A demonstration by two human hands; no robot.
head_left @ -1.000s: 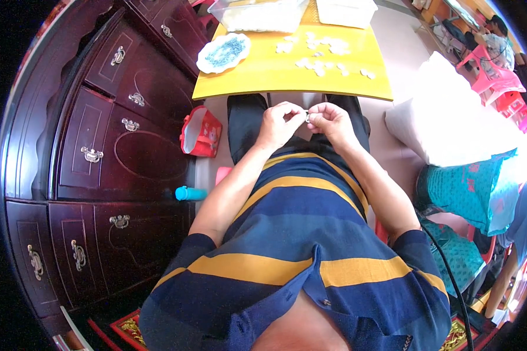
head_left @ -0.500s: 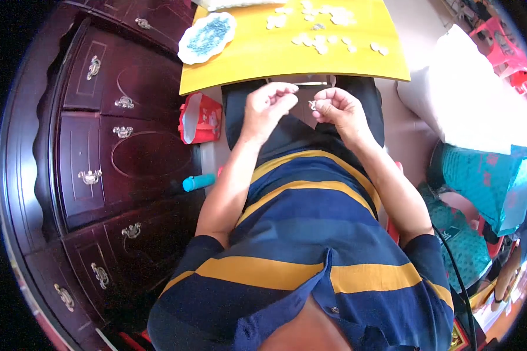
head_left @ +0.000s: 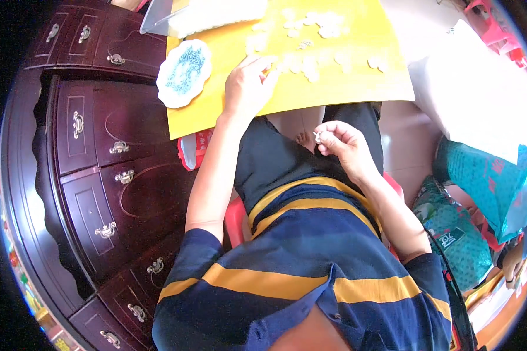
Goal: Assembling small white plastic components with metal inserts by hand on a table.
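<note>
My left hand (head_left: 247,86) is over the yellow tabletop (head_left: 228,108), its fingers part-curled with a gap between thumb and forefinger. Its fingertips are beside several small white round pieces (head_left: 310,67) scattered there; nothing shows between them. My right hand (head_left: 346,149) is above my lap, thumb and fingers pinched on a small white piece (head_left: 318,137) with a thin part sticking out. What kind of piece it is, I cannot make out. Left of my left hand, a white scalloped plate (head_left: 165,79) holds a heap of small blue pieces (head_left: 188,69).
A clear box (head_left: 158,20) and a white bundle (head_left: 219,16) stand at the table's far left. Dark wooden drawers (head_left: 132,108) line the left side. A big white sack (head_left: 474,88) and teal bags (head_left: 480,187) are at my right. Another person's hand (head_left: 512,263) shows at far right.
My left hand has moved forward from above my lap to the white pieces on the table. My right hand keeps its pinch on the small white piece. The view has shifted a little.
</note>
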